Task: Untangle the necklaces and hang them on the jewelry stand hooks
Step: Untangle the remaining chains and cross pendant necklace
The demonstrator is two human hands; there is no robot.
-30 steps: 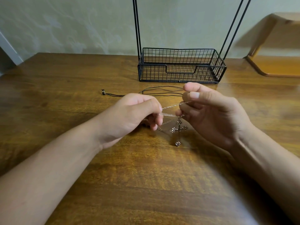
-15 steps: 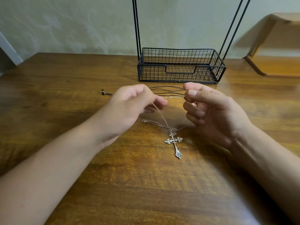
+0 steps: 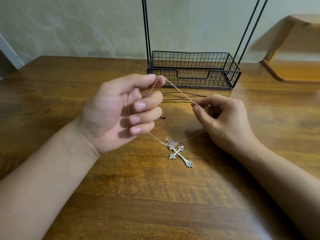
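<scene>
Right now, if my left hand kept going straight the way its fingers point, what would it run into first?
Probably the silver chain stretched across to your right hand, then that hand itself, though depth is hard to judge here.

The cross pendant (image 3: 180,155) lies on the surface (image 3: 138,196), between the left hand (image 3: 121,111) and right hand (image 3: 223,118). Behind them lies a cord necklace (image 3: 183,97), and the wire basket (image 3: 194,70) stands farther back.
</scene>
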